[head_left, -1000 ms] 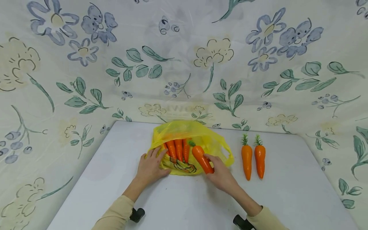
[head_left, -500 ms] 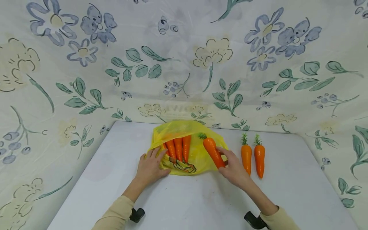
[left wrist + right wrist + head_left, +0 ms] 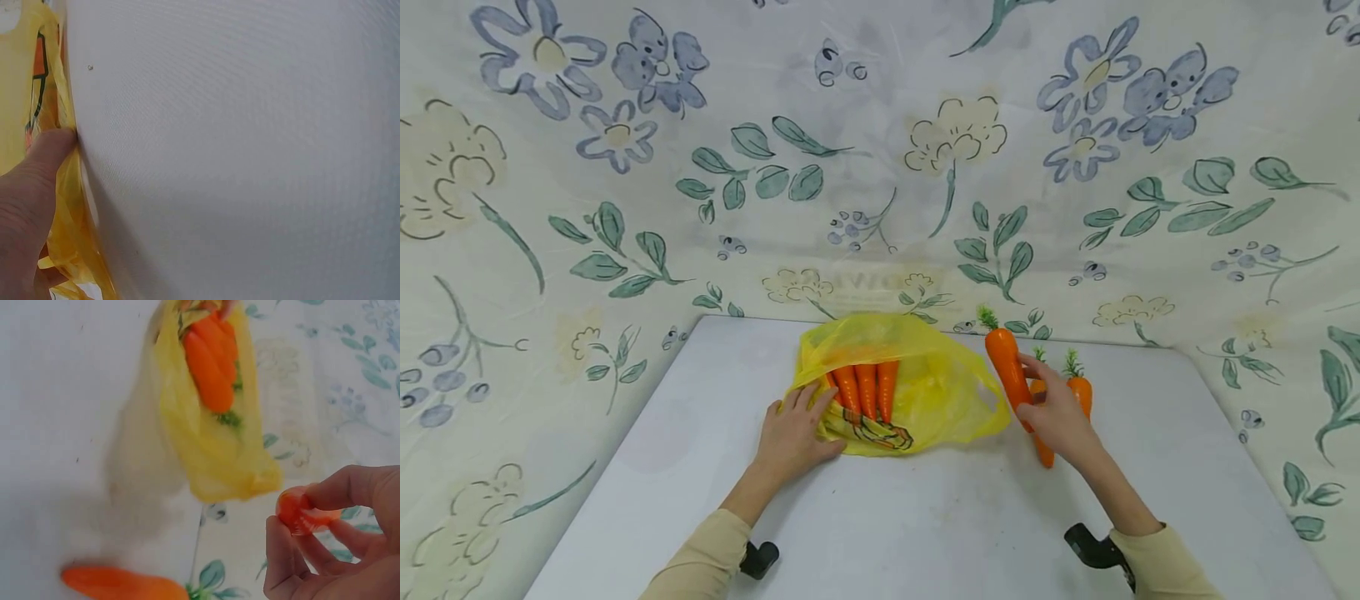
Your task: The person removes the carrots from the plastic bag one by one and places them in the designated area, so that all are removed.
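A yellow plastic bag (image 3: 943, 408) lies on its side with several carrots (image 3: 867, 387) showing in its mouth. My left hand (image 3: 795, 437) holds the bag's left end, the thumb at its front edge, as the left wrist view also shows. To the right of the bag, my right hand (image 3: 1060, 417) pinches a carrot (image 3: 1006, 362) by its lower part, the green top pointing up and away. Beneath that hand, two more carrots lie on the table, a nearer one (image 3: 1043, 450) partly covered and another carrot (image 3: 1081, 392) whose lower end is hidden.
The white table (image 3: 880, 533) ends at a floral-patterned cloth backdrop (image 3: 880, 192) behind the bag. Black wrist-camera mounts (image 3: 760, 560) stick out beside both sleeves. Bare table lies in front of the bag.
My right hand has carried its carrot out from the bag's mouth to the right, over the two carrots lying there. The left hand has stayed where it was on the bag.
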`<action>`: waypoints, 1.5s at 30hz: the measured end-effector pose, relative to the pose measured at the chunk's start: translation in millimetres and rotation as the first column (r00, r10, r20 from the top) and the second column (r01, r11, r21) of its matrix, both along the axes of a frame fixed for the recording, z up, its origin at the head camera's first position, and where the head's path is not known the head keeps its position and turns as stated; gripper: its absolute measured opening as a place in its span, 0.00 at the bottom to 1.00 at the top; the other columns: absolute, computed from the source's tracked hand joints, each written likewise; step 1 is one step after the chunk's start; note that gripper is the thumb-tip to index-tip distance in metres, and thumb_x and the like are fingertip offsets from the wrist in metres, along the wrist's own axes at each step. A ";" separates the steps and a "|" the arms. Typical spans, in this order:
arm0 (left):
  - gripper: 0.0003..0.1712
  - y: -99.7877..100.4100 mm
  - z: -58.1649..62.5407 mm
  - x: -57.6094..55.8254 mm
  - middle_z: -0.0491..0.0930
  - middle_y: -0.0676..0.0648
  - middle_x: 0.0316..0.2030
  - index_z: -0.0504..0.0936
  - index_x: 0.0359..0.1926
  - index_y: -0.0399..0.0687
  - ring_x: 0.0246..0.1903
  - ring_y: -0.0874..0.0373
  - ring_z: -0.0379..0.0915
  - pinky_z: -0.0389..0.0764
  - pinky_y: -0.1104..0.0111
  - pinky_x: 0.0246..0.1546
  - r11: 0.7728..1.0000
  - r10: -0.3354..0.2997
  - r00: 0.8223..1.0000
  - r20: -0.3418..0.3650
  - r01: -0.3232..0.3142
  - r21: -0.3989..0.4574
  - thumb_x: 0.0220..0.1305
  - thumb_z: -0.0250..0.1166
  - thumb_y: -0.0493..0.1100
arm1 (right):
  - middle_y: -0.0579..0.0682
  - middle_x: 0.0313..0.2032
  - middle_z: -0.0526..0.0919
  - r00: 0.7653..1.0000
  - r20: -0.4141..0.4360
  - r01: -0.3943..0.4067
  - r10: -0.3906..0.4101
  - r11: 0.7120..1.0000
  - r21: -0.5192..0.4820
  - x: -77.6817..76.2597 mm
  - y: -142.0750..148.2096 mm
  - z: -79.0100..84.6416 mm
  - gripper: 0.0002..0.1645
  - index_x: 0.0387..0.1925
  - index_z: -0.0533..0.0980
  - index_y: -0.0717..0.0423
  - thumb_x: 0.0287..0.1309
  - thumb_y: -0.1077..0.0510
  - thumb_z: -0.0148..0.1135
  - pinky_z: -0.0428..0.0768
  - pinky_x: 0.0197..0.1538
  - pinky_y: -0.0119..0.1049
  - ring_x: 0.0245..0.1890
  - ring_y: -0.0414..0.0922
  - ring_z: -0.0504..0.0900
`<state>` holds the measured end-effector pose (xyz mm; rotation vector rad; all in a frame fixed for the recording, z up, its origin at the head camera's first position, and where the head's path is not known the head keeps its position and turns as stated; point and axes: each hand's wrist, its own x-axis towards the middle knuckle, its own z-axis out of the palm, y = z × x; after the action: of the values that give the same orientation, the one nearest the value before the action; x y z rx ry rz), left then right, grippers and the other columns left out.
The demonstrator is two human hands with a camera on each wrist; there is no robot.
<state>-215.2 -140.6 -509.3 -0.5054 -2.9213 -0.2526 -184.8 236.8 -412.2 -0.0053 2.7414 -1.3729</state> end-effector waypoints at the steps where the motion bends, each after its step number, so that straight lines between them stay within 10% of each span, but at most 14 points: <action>1: 0.48 -0.3 -0.5 -0.3 0.67 0.37 0.66 0.69 0.69 0.49 0.63 0.38 0.63 0.67 0.38 0.57 1.000 -0.002 1.000 -0.002 0.002 0.000 0.51 0.71 0.65 | 0.65 0.67 0.64 1.000 0.006 0.014 -0.014 1.000 0.005 -0.3 3.9 -1.1 0.43 0.75 0.54 0.56 0.58 0.69 0.52 0.83 0.43 0.43 0.51 0.61 0.76; 24: 0.49 -4.4 -2.3 0.8 0.67 0.37 0.66 0.69 0.70 0.50 0.63 0.39 0.63 0.67 0.38 0.57 1.000 -0.008 1.000 0.008 0.008 -0.003 0.51 0.70 0.66 | 0.78 0.62 0.61 0.970 0.030 0.231 -0.241 0.953 0.194 -3.3 111.5 -53.3 0.43 0.73 0.48 0.73 0.58 0.66 0.51 0.84 0.41 0.48 0.50 0.68 0.73; 45: 0.48 -4.7 -2.4 0.9 0.66 0.37 0.67 0.68 0.70 0.50 0.64 0.38 0.62 0.67 0.38 0.58 1.000 -0.008 1.000 0.010 0.008 0.002 0.52 0.70 0.66 | 0.80 0.60 0.61 0.948 0.116 0.248 -0.298 0.915 0.319 2.8 119.7 -79.8 0.41 0.69 0.50 0.77 0.57 0.67 0.52 0.71 0.58 0.63 0.56 0.72 0.67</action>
<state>-214.4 -145.3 -511.7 -0.5178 -2.9293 -0.2604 -182.0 356.5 -492.1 0.5052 2.8561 -0.9332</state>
